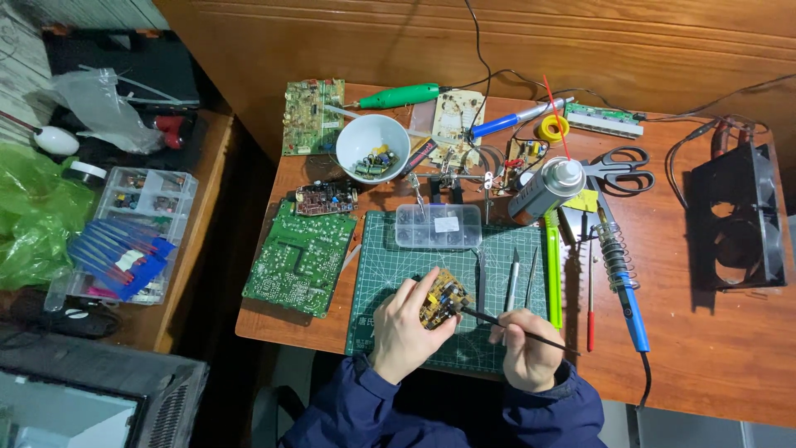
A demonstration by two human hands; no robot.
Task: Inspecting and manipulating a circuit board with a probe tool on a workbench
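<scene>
Over the green cutting mat (pixel 390 274) on the wooden desk (pixel 705 332), my left hand (pixel 404 319) pinches the small yellow circuit board (pixel 441 299) by its edges; light, stiff, fragile, I judge. My right hand (pixel 524 348) grips a thin black probe (pixel 497 322), its tip touching the board.

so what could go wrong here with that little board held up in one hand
The left hand alone holds the small yellow circuit board above the green cutting mat, so a push from the thin black tool in the right hand could slip off. The spray can lies tipped nearby and might roll.
</scene>
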